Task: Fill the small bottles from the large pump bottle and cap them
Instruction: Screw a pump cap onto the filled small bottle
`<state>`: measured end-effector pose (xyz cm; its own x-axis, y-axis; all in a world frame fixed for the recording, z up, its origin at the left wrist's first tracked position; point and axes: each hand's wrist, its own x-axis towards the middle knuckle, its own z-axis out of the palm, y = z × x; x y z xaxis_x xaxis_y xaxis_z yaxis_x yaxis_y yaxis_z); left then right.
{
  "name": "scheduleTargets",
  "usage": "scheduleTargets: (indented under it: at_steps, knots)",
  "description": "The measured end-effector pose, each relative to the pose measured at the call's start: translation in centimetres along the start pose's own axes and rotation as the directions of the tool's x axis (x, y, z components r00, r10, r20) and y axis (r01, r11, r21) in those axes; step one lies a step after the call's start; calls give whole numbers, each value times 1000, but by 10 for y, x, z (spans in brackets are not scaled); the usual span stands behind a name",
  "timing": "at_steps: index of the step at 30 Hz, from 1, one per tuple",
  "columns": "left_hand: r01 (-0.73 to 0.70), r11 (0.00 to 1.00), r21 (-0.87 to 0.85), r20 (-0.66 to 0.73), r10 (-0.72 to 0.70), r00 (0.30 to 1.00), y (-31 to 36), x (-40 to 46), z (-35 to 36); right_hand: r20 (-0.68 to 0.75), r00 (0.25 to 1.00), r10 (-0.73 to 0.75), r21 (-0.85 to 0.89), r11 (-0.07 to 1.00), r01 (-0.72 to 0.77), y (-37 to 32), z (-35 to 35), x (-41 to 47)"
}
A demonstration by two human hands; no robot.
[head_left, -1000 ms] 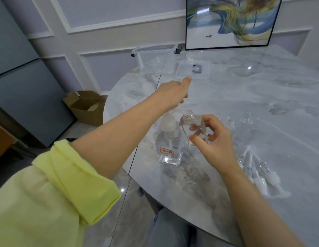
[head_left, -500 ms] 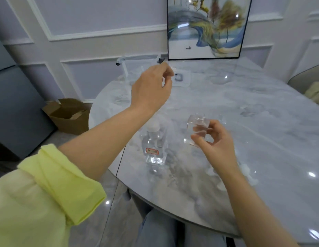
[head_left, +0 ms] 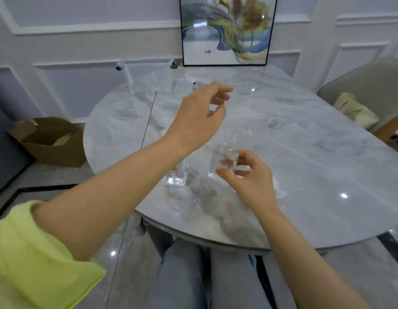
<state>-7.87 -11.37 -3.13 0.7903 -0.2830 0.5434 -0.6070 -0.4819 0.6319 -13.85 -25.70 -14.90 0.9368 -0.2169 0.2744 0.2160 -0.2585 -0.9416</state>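
My right hand (head_left: 249,181) grips a small clear bottle (head_left: 223,161) upright, just above the marble table (head_left: 316,166). The large clear pump bottle (head_left: 174,178), with a red label, stands to its left; my left forearm hides its pump and most of its body. My left hand (head_left: 201,118) hovers well above the table, behind and above the pump bottle, its fingers loosely curled and holding nothing. Other small clear bottles (head_left: 247,132) stand faintly visible further back. White caps (head_left: 279,188) lie just right of my right hand, blurred.
A clear plastic box (head_left: 146,72) stands at the table's far edge, next to a framed picture (head_left: 227,30) leaning on the wall. A cardboard box (head_left: 51,141) sits on the floor at left. A chair (head_left: 367,94) stands at right. My legs are under the near edge.
My left hand has lifted off the pump head and risen up and to the right. My right hand has turned the small bottle from tilted at the nozzle to upright, away from the pump bottle.
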Motion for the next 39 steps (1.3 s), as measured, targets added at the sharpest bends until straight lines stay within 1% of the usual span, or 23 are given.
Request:
scheduleTargets:
  at_steps: [4,6,8,11,14,16,21,24,26,29,30,32,33,35,37,39]
  knots:
    - [39,998,-45,87,-35,996,0,-36,17,-36,999,-30,-87,996,27,3,-5,-21]
    - [61,996,-59,93,-56,994,-6,-56,24,-42,999,-24,-90,996,20,5,-5,-30]
    - [97,991,-92,70,-91,993,-15,-78,31,-60,998,-26,-117,993,19,8,-6,-38]
    - [214,961,-175,80,-203,976,-28,-112,42,-55,997,-49,-183,982,38,14,-4,-46]
    - [345,888,-304,133,-319,938,-36,-138,52,-49,997,-56,-201,979,45,19,-2,-54]
    - [401,844,-357,152,-371,916,-39,-149,57,-41,996,-75,-219,974,64,22,1,-57]
    - [432,801,-414,140,-413,900,-42,-158,64,-40,993,-114,-246,964,101,28,8,-55]
    - [458,787,-413,137,-443,886,-43,-155,67,-20,994,-107,-236,967,99,30,8,-49]
    - [475,780,-407,137,-462,876,-45,-154,70,44,997,-71,-222,972,79,30,2,-46]
    - [490,778,-393,139,-476,868,-47,-153,74,167,984,59,-136,990,-36,25,-17,-41]
    - [493,782,-382,140,-478,867,-48,-153,75,186,979,84,-112,992,-63,23,-26,-38]
    - [484,800,-355,136,-468,873,-49,-151,77,162,985,60,-109,993,-43,19,-41,-28]
    - [479,809,-340,134,-463,876,-50,-150,78,135,991,20,-145,989,0,19,-47,-21]
    - [476,822,-312,138,-456,879,-50,-147,81,127,989,-74,-293,950,109,25,-55,-5]
    - [460,837,-297,137,-439,888,-50,-143,82,196,974,-111,-463,865,192,34,-56,11]
    - [446,849,-284,124,-429,895,-51,-140,83,284,955,-82,-569,787,237,41,-55,24]
